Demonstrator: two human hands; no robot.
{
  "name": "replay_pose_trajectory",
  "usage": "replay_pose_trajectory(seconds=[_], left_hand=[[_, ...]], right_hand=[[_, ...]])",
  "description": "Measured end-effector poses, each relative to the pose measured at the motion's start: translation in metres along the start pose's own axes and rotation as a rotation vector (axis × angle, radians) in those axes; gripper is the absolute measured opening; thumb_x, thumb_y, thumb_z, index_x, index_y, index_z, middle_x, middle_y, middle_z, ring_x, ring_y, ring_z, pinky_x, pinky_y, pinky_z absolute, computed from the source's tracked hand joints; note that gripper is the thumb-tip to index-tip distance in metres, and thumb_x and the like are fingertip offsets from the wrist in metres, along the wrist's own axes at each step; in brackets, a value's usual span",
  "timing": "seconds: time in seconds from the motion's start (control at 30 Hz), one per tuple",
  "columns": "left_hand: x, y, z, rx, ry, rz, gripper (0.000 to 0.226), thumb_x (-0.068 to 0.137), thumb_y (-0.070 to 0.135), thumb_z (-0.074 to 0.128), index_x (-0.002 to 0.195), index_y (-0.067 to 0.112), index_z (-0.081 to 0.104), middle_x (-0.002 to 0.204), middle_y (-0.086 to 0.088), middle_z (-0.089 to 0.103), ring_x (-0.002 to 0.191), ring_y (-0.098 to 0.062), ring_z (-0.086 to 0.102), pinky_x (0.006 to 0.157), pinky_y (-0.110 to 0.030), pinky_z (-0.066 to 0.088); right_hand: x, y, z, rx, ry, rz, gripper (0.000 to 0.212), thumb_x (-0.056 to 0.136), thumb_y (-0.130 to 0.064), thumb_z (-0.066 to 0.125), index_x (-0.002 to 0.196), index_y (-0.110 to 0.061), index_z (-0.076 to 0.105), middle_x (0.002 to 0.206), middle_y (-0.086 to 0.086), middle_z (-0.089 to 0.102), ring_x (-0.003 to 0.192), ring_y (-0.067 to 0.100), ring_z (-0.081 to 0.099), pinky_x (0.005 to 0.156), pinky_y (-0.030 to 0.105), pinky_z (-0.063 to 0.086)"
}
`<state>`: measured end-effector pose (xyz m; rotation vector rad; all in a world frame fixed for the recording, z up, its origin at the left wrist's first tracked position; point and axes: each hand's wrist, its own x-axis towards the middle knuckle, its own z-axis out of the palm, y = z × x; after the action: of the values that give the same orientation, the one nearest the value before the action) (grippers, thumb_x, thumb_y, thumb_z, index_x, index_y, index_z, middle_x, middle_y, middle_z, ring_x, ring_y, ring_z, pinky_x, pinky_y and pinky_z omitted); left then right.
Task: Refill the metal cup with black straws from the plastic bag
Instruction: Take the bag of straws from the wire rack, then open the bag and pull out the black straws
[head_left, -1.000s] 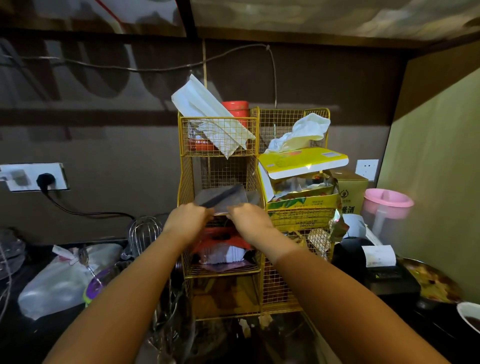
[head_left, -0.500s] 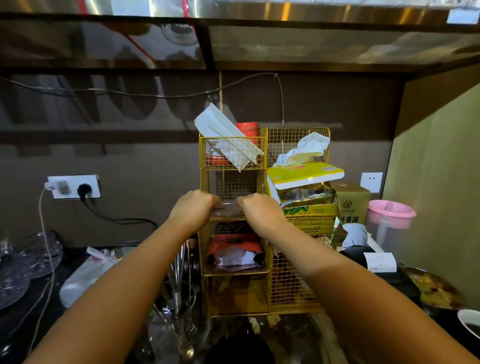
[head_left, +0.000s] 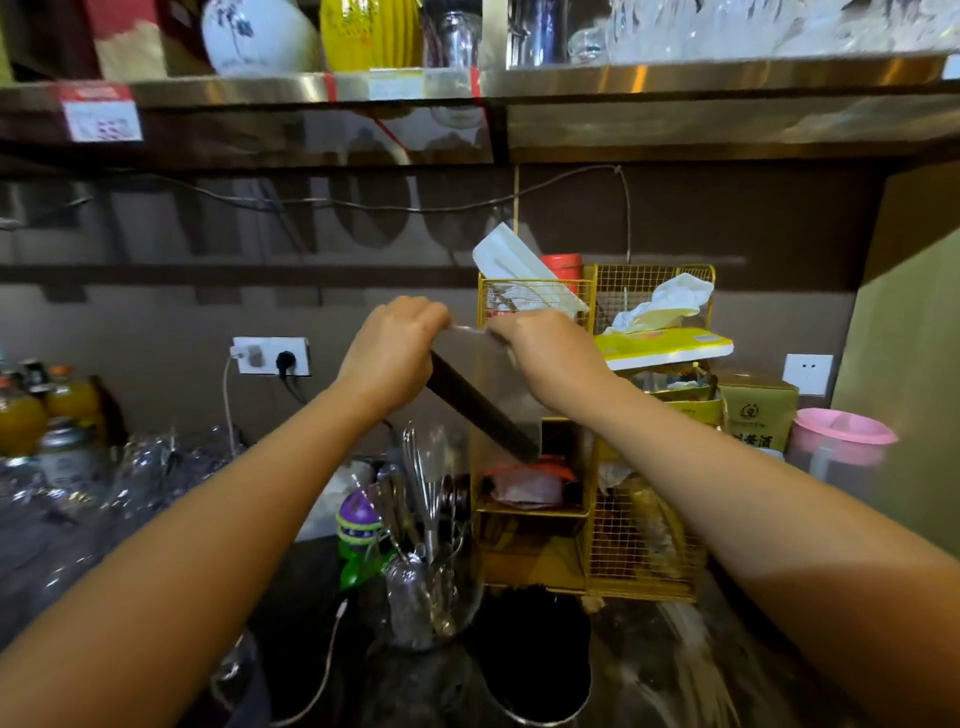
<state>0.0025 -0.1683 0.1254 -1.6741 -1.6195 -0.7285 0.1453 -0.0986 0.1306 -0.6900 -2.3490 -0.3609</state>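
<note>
A clear plastic bag (head_left: 498, 379) hangs in the air in front of the yellow wire rack. Inside it a bundle of black straws (head_left: 480, 410) slants down to the right. My left hand (head_left: 392, 353) grips the bag's top left corner and my right hand (head_left: 545, 351) grips its top right corner. Below, near the bottom edge, stands a round metal cup (head_left: 535, 660) with a dark inside that seems filled with black straws.
A yellow wire rack (head_left: 644, 545) with boxes and tissues stands behind the bag. A glass holder of whisks and spoons (head_left: 431, 587) sits left of the cup. Bottles (head_left: 31, 410) and glassware stand at left, a pink jug (head_left: 836, 441) at right, a steel shelf (head_left: 467, 88) overhead.
Both hands have pulled the bag of straws out of the rack and lifted it up and to the left; the bag now hangs free. The view has tilted upward.
</note>
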Motion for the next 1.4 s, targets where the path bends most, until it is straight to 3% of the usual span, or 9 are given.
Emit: replay_pose_trajectory(seconds=[0.3, 0.53, 0.67, 0.77, 0.87, 0.97, 1.13, 1.27, 1.4], left_hand=[[-0.081, 0.002, -0.032, -0.026, -0.071, -0.156, 0.021, 0.075, 0.009, 0.037, 0.063, 0.003, 0.053, 0.066, -0.018, 0.057, 0.069, -0.036, 0.053, 0.069, -0.041, 0.040], [-0.163, 0.025, -0.016, -0.198, -0.306, -0.176, 0.030, 0.059, 0.019, 0.029, 0.051, 0.005, 0.054, 0.053, -0.018, 0.060, 0.055, -0.033, 0.057, 0.060, -0.034, 0.038], [-0.215, 0.038, 0.001, -0.316, -0.430, -0.255, 0.035, 0.058, 0.023, 0.028, 0.058, 0.003, 0.057, 0.067, -0.020, 0.062, 0.070, -0.036, 0.057, 0.067, -0.039, 0.043], [-0.265, 0.052, 0.012, -0.392, -0.529, -0.333, 0.041, 0.061, 0.026, 0.027, 0.065, 0.002, 0.060, 0.084, -0.020, 0.065, 0.085, -0.036, 0.055, 0.079, -0.040, 0.044], [-0.286, 0.063, 0.018, -0.422, -0.526, -0.371, 0.049, 0.064, 0.029, 0.026, 0.071, -0.001, 0.064, 0.099, -0.021, 0.064, 0.098, -0.036, 0.054, 0.089, -0.042, 0.045], [-0.284, 0.064, 0.018, -0.420, -0.469, -0.447, 0.048, 0.072, 0.028, 0.030, 0.084, -0.001, 0.067, 0.115, -0.021, 0.058, 0.112, -0.035, 0.048, 0.094, -0.032, 0.033], [-0.285, 0.067, 0.014, -0.460, -0.387, -0.546, 0.033, 0.080, 0.007, 0.053, 0.112, 0.007, 0.057, 0.124, -0.018, 0.047, 0.118, -0.029, 0.042, 0.096, -0.026, 0.028], [-0.286, 0.069, 0.004, -0.575, -0.422, -0.750, 0.008, 0.082, 0.015, 0.057, 0.088, 0.013, 0.053, 0.087, -0.003, 0.049, 0.068, -0.010, 0.051, 0.062, -0.019, 0.035], [-0.283, 0.072, -0.004, -0.967, -0.654, -0.948, 0.032, 0.089, 0.025, 0.046, 0.059, 0.016, 0.049, 0.057, -0.003, 0.053, 0.038, -0.004, 0.051, 0.040, -0.014, 0.036]], right_hand=[[-0.052, -0.077, -0.004, 0.479, -0.202, 0.059, 0.021, 0.089, -0.012, 0.049, 0.096, -0.006, 0.067, 0.093, 0.019, 0.071, 0.091, 0.032, 0.064, 0.086, 0.040, 0.050], [-0.116, -0.112, 0.040, 0.852, -0.555, 0.273, 0.023, 0.087, -0.009, 0.050, 0.064, -0.007, 0.056, 0.070, 0.022, 0.069, 0.034, 0.003, 0.053, 0.039, 0.013, 0.045], [-0.158, -0.123, 0.065, 1.015, -0.674, 0.423, 0.030, 0.083, -0.002, 0.049, 0.054, -0.010, 0.048, 0.059, 0.023, 0.061, 0.030, 0.006, 0.052, 0.034, 0.014, 0.041], [-0.197, -0.141, 0.083, 0.941, -0.722, 0.419, 0.028, 0.078, -0.003, 0.052, 0.052, -0.013, 0.047, 0.078, 0.038, 0.065, 0.046, 0.022, 0.055, 0.046, 0.029, 0.043], [-0.215, -0.146, 0.093, 0.884, -0.738, 0.423, 0.026, 0.075, -0.007, 0.055, 0.052, -0.015, 0.047, 0.076, 0.029, 0.069, 0.064, 0.032, 0.063, 0.059, 0.041, 0.047], [-0.214, -0.143, 0.094, 0.880, -0.701, 0.440, 0.030, 0.074, -0.008, 0.056, 0.048, -0.019, 0.046, 0.044, 0.001, 0.057, 0.050, 0.018, 0.058, 0.062, 0.034, 0.043], [-0.216, -0.143, 0.088, 0.973, -0.694, 0.493, 0.033, 0.081, -0.007, 0.056, 0.050, -0.015, 0.045, 0.048, 0.002, 0.049, 0.039, 0.008, 0.050, 0.042, 0.020, 0.042], [-0.222, -0.143, 0.086, 1.058, -0.731, 0.517, 0.037, 0.086, -0.012, 0.054, 0.050, -0.013, 0.046, 0.048, 0.003, 0.047, 0.030, 0.000, 0.045, 0.033, 0.011, 0.035], [-0.222, -0.137, 0.083, 1.150, -0.843, 0.536, 0.032, 0.087, -0.010, 0.052, 0.055, -0.015, 0.052, 0.056, 0.003, 0.054, 0.040, 0.001, 0.052, 0.038, 0.013, 0.040]])
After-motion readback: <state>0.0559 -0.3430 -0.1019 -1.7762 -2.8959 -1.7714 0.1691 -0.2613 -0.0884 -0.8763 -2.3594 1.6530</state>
